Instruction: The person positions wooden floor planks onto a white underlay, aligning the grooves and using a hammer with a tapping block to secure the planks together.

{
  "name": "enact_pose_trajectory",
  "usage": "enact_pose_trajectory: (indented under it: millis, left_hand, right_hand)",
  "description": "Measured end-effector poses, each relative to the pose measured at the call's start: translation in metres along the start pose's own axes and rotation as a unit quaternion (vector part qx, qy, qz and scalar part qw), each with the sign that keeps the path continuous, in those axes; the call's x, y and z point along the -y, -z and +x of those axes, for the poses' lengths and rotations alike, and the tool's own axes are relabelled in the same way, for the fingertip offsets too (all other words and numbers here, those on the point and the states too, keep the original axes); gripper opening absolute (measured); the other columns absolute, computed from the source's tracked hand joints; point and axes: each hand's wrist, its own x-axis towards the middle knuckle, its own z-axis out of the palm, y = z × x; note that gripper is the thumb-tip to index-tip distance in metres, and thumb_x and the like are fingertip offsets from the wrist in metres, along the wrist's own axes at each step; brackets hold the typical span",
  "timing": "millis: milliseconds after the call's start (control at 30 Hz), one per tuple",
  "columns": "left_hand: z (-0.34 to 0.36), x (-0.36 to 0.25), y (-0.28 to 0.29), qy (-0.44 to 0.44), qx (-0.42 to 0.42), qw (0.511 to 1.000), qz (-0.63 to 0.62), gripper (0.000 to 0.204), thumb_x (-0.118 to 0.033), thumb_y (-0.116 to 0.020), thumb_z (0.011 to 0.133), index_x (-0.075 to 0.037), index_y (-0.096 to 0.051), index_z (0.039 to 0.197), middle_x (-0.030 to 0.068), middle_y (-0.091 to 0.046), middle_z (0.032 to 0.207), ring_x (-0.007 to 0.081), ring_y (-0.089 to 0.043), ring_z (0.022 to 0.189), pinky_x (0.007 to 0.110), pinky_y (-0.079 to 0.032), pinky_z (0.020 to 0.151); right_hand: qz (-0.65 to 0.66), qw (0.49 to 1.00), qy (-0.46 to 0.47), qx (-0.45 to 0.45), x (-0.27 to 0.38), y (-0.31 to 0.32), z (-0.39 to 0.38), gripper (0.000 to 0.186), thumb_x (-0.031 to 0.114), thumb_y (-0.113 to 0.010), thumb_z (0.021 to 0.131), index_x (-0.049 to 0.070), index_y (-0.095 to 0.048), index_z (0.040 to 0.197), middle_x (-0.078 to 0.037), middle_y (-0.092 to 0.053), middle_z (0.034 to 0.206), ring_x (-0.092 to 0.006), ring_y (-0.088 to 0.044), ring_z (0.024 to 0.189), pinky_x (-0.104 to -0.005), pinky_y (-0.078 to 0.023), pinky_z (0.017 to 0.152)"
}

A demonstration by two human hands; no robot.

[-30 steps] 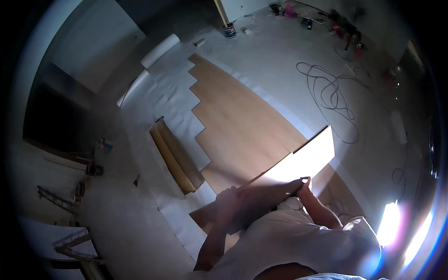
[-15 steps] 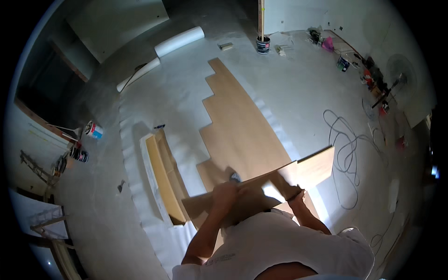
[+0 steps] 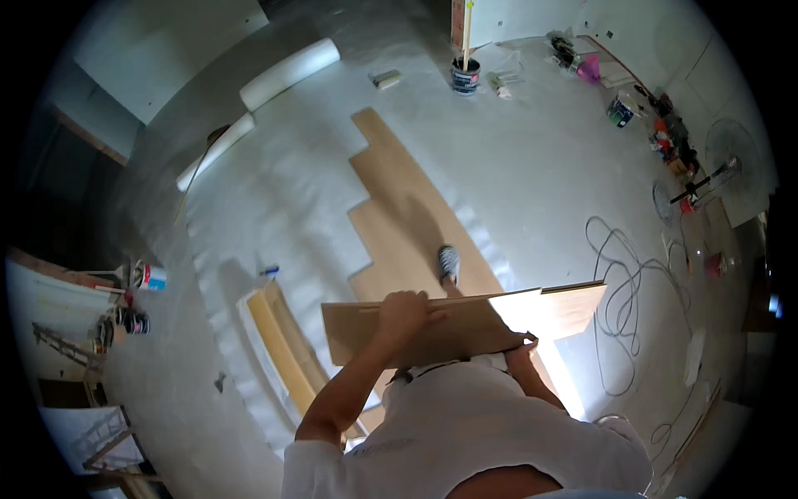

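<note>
Two or more light-wood planks (image 3: 434,325) are held crosswise in front of my white shirt, their right part lit bright. My left hand (image 3: 401,318) grips them at the left, fingers over the upper edge. My right hand (image 3: 520,349) holds the lower edge farther right, in shadow. My shod foot (image 3: 449,264) stands on the stepped patch of laid plank flooring (image 3: 399,191) beyond. To the left, an opened long cardboard package (image 3: 283,349) lies on white underlay (image 3: 287,212), with a small blue-handled tool (image 3: 269,270) near its top end.
White rolls (image 3: 289,71) lie at the back left. Buckets (image 3: 465,81) stand at the back, more (image 3: 150,277) at the left. A fan (image 3: 731,166), assorted items and a tangled cable (image 3: 619,291) are on the right. A wooden frame (image 3: 108,441) is at the lower left.
The held planks have moved up and turned more level, both hands still on them. My foot has come into view beyond them and stepped forward along the laid flooring. The view has shifted.
</note>
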Motion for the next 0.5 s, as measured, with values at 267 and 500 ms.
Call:
enact_pose_trajectory:
  millis: [267,500]
  left_hand:
    - [0.176,0.121,0.122,0.212,-0.026,0.977,0.012,0.069,-0.073,-0.06,0.085,-0.005,-0.07,0.079,0.0152,-0.071,0.077,0.0321,-0.07,0.074,0.045,-0.055,0.068]
    - [0.249,0.231,0.161,0.426,-0.216,0.873,-0.095,0.07,-0.074,-0.064,0.082,-0.004,-0.07,0.079,0.0187,-0.07,0.073,0.0399,-0.068,0.07,0.047,-0.053,0.064]
  right_hand:
    - [-0.137,0.99,-0.001,0.045,-0.072,-0.341,0.148,0.07,0.067,-0.036,0.102,0.012,-0.058,0.139,-0.013,-0.06,0.139,-0.034,-0.054,0.131,-0.0514,-0.043,0.113]
    - [-0.3,0.912,0.107,0.258,-0.163,-0.714,0.137,0.062,0.046,-0.046,0.108,0.003,-0.04,0.152,-0.009,-0.048,0.152,-0.0266,-0.048,0.137,-0.0386,-0.038,0.115]
